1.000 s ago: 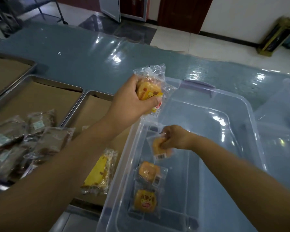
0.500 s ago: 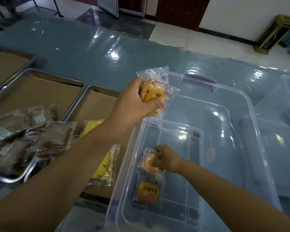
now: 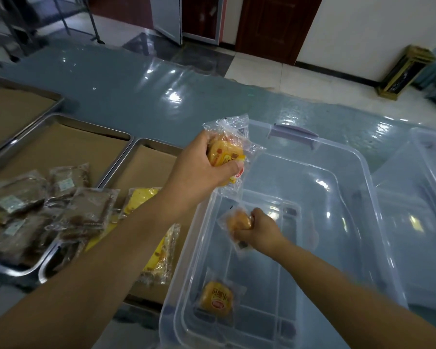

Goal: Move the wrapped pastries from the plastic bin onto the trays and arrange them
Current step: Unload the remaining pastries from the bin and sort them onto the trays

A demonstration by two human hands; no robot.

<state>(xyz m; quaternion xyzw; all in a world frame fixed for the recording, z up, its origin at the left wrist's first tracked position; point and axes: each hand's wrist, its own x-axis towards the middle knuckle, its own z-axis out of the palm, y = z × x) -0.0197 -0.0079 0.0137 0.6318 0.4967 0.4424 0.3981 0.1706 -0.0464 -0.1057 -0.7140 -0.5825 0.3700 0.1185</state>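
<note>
Your left grip (image 3: 199,170) is clenched round a bunch of wrapped pastries (image 3: 225,154). It holds them in the air over the far left rim of the plastic bin (image 3: 363,177). Your right grip (image 3: 259,230) is down inside the bin near its left wall, fingers curled on a single wrapped pastry (image 3: 238,221). One last orange pastry (image 3: 215,297) lies flat on the bin floor, nearer to you.

Just left of the bin, a paper-lined tray (image 3: 146,157) holds yellow wrapped cakes (image 3: 159,258). The next tray (image 3: 61,144) carries a pile of brown wrapped pastries (image 3: 86,210), some spilling over the shared edge. A second clear bin (image 3: 425,197) stands to the right on the bench (image 3: 136,91).
</note>
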